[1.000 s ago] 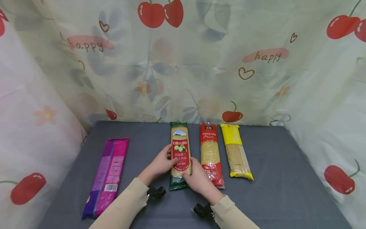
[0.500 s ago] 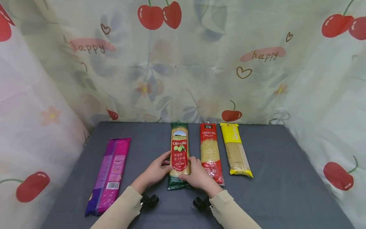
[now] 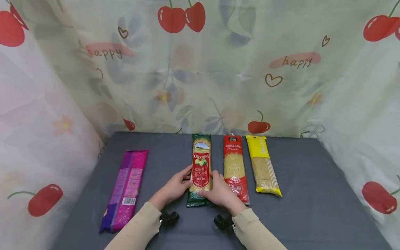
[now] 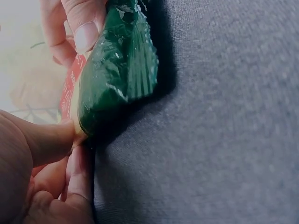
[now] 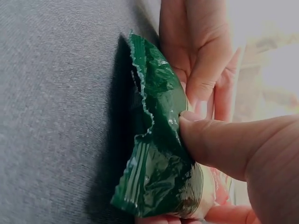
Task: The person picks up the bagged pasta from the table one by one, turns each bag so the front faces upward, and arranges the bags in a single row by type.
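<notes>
In the head view, a spaghetti pack with green ends and a red Olivoilà label lies lengthwise at mid-table. My left hand pinches its left edge, with the thumb at the edge and curled fingers beside and below it. On the opposite side, my right hand grips the near end. Its thumb presses on top, and fingertips show beneath the pack in the right wrist view. The crimped green end points toward me, casting a shadow on the cloth.
Right of the held pack lie a red noodle pack and a yellow-ended noodle pack. A purple and pink packet lies at the left, beside my left sleeve. Behind the grey table hangs a cherry-print curtain.
My left hand has slid slightly toward me along the pack, its thumb shifting from the label to the edge. My right hand still grips the near end. The head view has shifted slightly.
</notes>
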Tool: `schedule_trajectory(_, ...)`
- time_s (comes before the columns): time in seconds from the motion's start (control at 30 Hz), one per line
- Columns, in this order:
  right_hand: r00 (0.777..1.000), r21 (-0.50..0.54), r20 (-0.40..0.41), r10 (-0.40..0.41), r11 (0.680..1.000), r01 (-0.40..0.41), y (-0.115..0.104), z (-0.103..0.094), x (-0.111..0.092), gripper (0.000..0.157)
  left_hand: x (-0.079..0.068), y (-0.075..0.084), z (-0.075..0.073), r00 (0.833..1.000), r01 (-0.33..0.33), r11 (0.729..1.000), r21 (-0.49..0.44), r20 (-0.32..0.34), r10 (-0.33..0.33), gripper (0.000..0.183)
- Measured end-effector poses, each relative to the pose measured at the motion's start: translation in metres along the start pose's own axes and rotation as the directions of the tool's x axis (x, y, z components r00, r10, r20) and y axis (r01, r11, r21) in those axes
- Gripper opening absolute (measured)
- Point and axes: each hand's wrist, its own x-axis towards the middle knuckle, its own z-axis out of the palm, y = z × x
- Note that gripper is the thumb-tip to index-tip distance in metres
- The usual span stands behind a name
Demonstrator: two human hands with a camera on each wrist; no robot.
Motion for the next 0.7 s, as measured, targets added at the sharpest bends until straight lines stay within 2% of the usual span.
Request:
schedule_trajectory(0.23, 1.000, 0.038, -0.004, 0.017, 0.999, -0.017, 0.000, 0.001, -0.003, 0.084, 0.002, 0.001, 0.002, 1.000, 0.001, 1.000, -0.007, 0.015, -0.001, 0.062)
schedule_trajectory(0.53, 0.997, 0.051, -0.082, -0.009, 0.999, 0.013, -0.001, 0.009, -0.007, 0.079, -0.001, 0.003, 0.004, 0.999, 0.014, 1.000, 0.022, -0.038, -0.013, 0.062)
schedule_trajectory(0.7, 0.995, 0.036, -0.103, 0.002, 0.999, 0.002, -0.002, 0.011, -0.007, 0.078, -0.001, 0.002, 0.004, 0.999, 0.009, 0.999, 0.044, -0.052, -0.007, 0.061)
